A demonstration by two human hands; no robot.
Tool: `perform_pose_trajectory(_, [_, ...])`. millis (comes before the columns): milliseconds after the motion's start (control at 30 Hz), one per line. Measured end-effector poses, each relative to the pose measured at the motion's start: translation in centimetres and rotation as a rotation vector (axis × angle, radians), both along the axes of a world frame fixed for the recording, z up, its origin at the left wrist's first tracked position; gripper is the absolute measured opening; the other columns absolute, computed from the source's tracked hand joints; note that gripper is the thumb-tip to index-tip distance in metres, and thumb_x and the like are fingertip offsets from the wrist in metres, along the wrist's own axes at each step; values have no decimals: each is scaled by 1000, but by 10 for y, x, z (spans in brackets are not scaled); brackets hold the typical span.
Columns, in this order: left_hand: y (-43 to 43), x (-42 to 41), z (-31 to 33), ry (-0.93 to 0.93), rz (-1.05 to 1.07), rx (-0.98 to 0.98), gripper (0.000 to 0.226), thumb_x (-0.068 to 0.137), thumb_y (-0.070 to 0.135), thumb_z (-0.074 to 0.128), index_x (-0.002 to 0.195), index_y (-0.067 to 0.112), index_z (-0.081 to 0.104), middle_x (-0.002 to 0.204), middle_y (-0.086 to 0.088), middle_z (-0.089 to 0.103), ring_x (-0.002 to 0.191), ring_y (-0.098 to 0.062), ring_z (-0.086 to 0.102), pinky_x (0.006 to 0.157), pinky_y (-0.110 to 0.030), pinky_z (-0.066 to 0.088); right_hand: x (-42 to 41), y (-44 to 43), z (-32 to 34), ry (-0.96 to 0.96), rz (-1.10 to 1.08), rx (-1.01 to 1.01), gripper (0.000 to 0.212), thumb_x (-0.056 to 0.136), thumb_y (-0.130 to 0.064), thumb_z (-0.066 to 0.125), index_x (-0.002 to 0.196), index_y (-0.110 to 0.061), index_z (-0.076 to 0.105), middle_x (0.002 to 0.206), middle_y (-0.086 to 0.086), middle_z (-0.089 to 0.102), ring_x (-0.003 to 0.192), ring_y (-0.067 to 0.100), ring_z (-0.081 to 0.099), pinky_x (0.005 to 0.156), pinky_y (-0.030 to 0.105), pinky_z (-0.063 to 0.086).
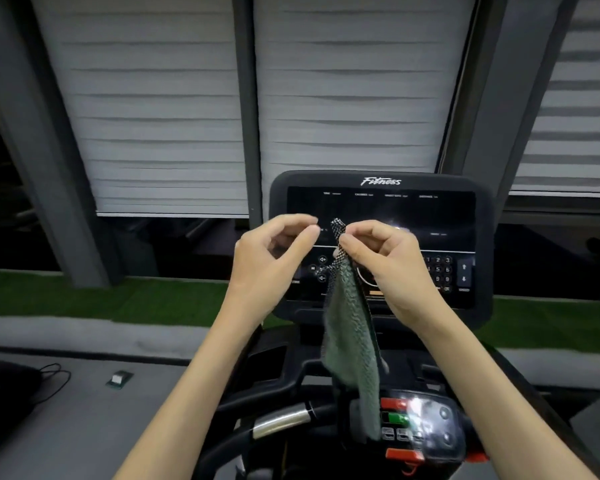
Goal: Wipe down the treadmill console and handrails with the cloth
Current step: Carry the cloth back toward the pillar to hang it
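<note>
1. Our right hand (381, 258) pinches the top corner of the cloth (350, 334) between thumb and forefinger, and its other fingers curl in behind the pinch.
2. Our left hand (274, 261) holds nothing that we can see. Its fingers are curled, with thumb and forefinger tips nearly meeting just left of the pinch, apart from the corner.
3. The cloth hangs straight down from the pinch in a narrow, folded drape. It hangs in front of the console (381, 206), and its lower end reaches the red and green buttons (395, 412) far below the grip.
4. We judge it light and limp, since one corner pinch carries all of it and it folds on itself. The weave looks ribbed, with a checked border at the pinch, so it should grip skin rather than slip.
5. Held by one corner it would only trail. We think the better hold is a second corner along the top edge, beside the pinch, to spread it out. We would then gather it into a pad under a flat palm.
6. The console behind the pinch is glossy and set with keys, so we would press lightly there. The handrail (281, 419), low and left of the grip, is a round bar, and the soft cloth should wrap round it easily.
</note>
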State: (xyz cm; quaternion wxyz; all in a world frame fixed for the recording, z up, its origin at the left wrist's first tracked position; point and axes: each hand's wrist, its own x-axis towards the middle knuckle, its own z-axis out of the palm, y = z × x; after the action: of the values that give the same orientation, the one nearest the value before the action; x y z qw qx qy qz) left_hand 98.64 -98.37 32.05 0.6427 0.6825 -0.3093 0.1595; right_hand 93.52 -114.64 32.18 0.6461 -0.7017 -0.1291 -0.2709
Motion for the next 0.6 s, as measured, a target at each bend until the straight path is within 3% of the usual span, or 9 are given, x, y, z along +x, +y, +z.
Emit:
perform_pose_trajectory(100, [12,-9,7,0,-60,-4,13,87,17,72,99,21,76,88,6,75,81,-6,68,75,-21,55,-3,22,-1,-6,65,-41,7,89,-4,62,88,-7,68,75,-3,68,71,4,61,65,16,48])
perform_pose_trajectory(233, [35,-16,-1,-6,-10,-31,11,85,9,74,95,12,77,85,0,76,77,-9,69,73,-22,55,-3,47,-6,-1,162,-38,9,90,-5,60,92,2,66,82,7,69,78,12,63,75,22,51])
perform_pose_trajectory(400, [69,-33,-5,57,72,-29,13,84,5,72,93,15,76,85,3,76,79,-6,69,75,-21,54,0,74,-7,16,317,-47,11,90,-8,60,85,-14,67,79,1,67,77,12,61,76,27,50])
perform_pose_trajectory(600, [102,-77,-6,106,347,-41,12,89,6,68,84,15,73,78,0,74,74,-6,66,72,-19,53,-3,112,-9,-19,528,-132,6,90,-7,62,85,-8,65,72,-1,65,67,6,58,66,15,45])
